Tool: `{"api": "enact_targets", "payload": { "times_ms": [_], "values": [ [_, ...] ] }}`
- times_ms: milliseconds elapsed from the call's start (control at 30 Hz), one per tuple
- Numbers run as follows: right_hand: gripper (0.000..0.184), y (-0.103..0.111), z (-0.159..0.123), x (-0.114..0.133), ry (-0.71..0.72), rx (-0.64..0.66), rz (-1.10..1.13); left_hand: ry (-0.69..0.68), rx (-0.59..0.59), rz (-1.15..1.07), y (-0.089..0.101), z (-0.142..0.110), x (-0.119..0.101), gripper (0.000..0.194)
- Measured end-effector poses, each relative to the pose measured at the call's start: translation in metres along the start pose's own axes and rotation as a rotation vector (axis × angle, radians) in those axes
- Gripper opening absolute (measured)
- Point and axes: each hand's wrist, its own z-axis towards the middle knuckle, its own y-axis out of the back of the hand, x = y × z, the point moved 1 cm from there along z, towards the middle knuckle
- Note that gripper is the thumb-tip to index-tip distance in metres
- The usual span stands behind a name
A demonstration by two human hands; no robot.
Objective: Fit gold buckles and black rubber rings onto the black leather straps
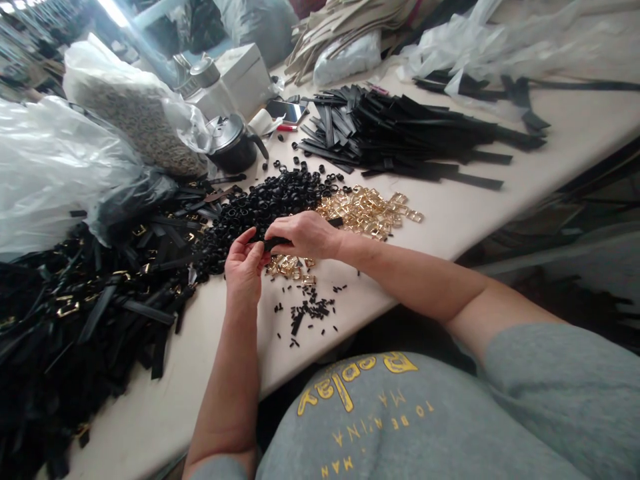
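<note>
Between my two hands is a black strap (276, 241), held over the near side of a heap of small black loops (273, 200). My left hand (244, 261) pinches one end with thumb and fingers. From above, my right hand (306, 235) is closed around the strap, and a dark end sticks out past the wrist side. What lies inside the fingers is partly hidden. Gold buckles (365, 210) are piled just beyond my right hand, with a few more (290, 267) below it. Small black bits (313, 309) are scattered nearer the table edge.
Black straps (395, 130) are stacked at the back right. On the left lies a large heap of straps with gold buckles (90, 307). Behind stand a dark lidded pot (231, 143), a filled plastic bag (130, 100) and a white box (245, 77). A phone (286, 111) lies near the pot.
</note>
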Motion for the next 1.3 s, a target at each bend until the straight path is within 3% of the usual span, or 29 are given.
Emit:
{"api": "enact_targets", "payload": {
  "times_ms": [333,533,700,933,1100,1300],
  "values": [
    [0.019,0.003,0.001,-0.003,-0.014,-0.040,-0.013,-0.006,0.019,0.059,0.005,0.000,-0.009,0.055],
    [0.019,0.015,0.002,-0.009,-0.040,-0.069,-0.107,-0.135,-0.046,0.441,0.036,0.001,-0.021,0.033],
    [0.021,0.021,0.002,-0.010,-0.041,-0.077,-0.148,-0.191,0.062,0.797,0.048,-0.018,-0.017,0.022],
    [0.021,0.017,0.003,-0.010,-0.057,-0.058,-0.154,-0.321,0.308,1.031,0.023,-0.054,-0.025,0.014],
    [0.021,0.016,0.004,-0.009,-0.064,-0.033,-0.170,-0.358,0.532,1.061,0.000,-0.063,-0.015,0.011],
    [0.023,0.012,0.005,-0.007,-0.066,0.003,-0.188,-0.470,0.562,1.352,-0.024,-0.061,-0.003,0.011]
  ]
}}
